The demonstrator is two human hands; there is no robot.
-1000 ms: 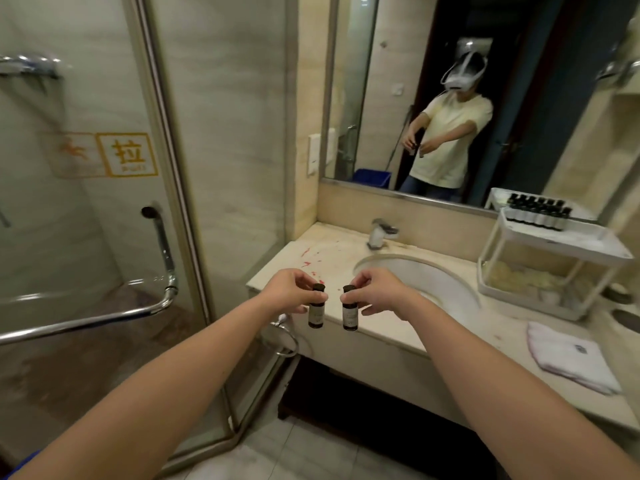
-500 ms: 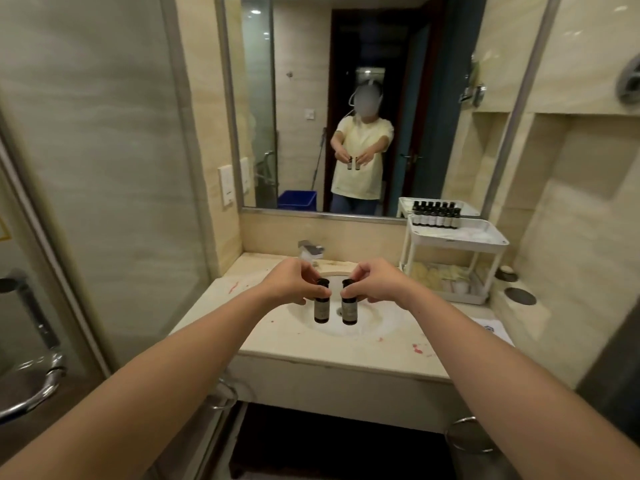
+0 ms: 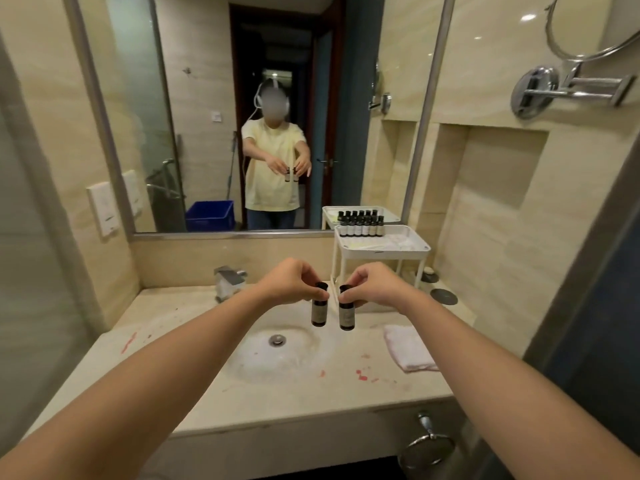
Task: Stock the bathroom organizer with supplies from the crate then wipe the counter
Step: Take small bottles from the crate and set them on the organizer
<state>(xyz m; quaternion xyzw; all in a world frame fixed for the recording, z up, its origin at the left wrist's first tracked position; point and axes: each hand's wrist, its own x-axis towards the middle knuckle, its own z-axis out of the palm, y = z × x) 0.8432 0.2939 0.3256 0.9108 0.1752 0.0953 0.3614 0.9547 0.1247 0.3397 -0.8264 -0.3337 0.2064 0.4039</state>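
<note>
Organizer top tray (image 3: 420,244) lies ahead-right of and above both hands; right hand (image 3: 375,285) nearer. Left hand (image 3: 289,280) pinched on left bottle (image 3: 319,308), right hand clamped on right bottle (image 3: 347,311), both by caps, long axes vertical, hanging over sink (image 3: 263,362). Bottle row (image 3: 362,226) fills tray's far-left part; free space probably right. Both arms outstretched, palms down.
</note>
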